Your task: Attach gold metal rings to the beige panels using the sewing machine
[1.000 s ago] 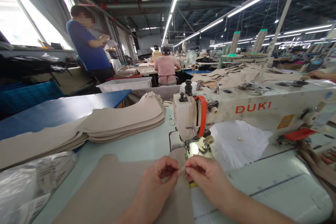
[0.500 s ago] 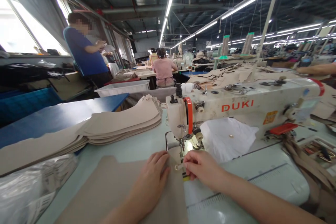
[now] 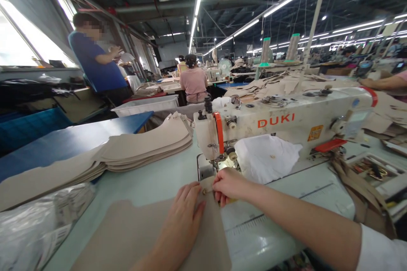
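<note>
A beige fabric piece [image 3: 140,228] lies on the pale green machine table, its narrow end near the presser foot of the sewing machine [image 3: 282,114]. Spread flat on that fabric is my left hand [image 3: 182,216], with fingers stretched forward. Just right of it, my right hand [image 3: 229,184] pinches a small fabric tab with a metal ring [image 3: 204,191]. The ring end of the tab rests over the fabric between my two hands. My right fingers partly hide the tab, close in front of the lit needle area.
A stack of cut beige pieces [image 3: 149,148] lies left of the machine, with a clear plastic bag [image 3: 41,224] nearer. White cloth [image 3: 269,156] hangs against the machine arm. A parts tray [image 3: 375,169] and fabric strips [image 3: 359,194] lie at right. Other people work beyond.
My right hand has moved in toward my left, bringing the ringed tab over the fabric's edge. My left hand stays on the fabric. The whole view has shifted slightly.
</note>
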The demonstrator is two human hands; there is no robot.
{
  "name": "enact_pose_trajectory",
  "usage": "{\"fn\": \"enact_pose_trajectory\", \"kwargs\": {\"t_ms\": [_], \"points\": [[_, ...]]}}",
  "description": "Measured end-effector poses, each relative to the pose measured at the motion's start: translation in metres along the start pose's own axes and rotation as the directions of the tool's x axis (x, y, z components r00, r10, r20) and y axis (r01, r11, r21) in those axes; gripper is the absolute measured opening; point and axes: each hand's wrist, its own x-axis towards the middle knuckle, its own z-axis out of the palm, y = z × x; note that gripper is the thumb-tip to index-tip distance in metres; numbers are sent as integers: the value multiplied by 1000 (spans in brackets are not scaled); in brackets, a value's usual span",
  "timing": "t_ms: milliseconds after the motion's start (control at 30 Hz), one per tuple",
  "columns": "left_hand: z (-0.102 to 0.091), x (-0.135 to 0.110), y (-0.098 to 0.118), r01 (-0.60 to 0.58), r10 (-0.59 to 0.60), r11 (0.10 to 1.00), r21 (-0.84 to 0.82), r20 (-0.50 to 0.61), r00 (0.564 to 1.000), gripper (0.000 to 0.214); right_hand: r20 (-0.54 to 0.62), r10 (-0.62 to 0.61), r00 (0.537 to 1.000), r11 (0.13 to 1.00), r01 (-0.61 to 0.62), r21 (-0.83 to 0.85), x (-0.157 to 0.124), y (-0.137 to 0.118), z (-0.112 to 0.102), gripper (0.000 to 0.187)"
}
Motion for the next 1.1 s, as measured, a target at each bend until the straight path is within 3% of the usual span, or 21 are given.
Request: {"fn": "enact_pose_trajectory", "kwargs": {"t_ms": [200, 433, 533, 633, 767, 833, 900, 967, 1100], "points": [[2, 21, 4, -169, 169, 986, 7, 65, 984, 25, 35, 25, 999, 1000, -24, -20, 9, 2, -4, 22], [7, 28, 5, -175, 168, 983, 53, 106, 980, 23, 66, 41, 997, 995, -34, -94, 9, -6, -6, 27], [6, 30, 4, -193, 189, 981, 25, 115, 975, 23, 39, -12, 999, 985, 19, -173, 7, -5, -7, 26], [5, 31, 4, -189, 189, 982, -12, 124, 974, 23, -56, -161, 985, 945, 137, -297, -1, 3, -10, 20], [6, 30, 1, -169, 171, 985, -34, 109, 979, 20, -125, -430, 894, 809, 321, -493, -18, 21, -15, 15], [7, 30, 0, -165, 168, 985, -40, 95, 981, 19, -55, -558, 828, 669, 410, -620, -25, 30, -16, 16], [8, 29, -1, -166, 169, 985, -49, 84, 982, 18, 39, -661, 749, 472, 456, -754, -27, 36, -15, 17], [9, 29, -1, -172, 176, 983, -57, 74, 982, 18, 104, -717, 689, 306, 446, -841, -27, 39, -14, 18], [10, 28, -2, -184, 188, 981, -68, 50, 981, 16, 143, -741, 656, 205, 425, -882, -25, 40, -13, 16]]}}
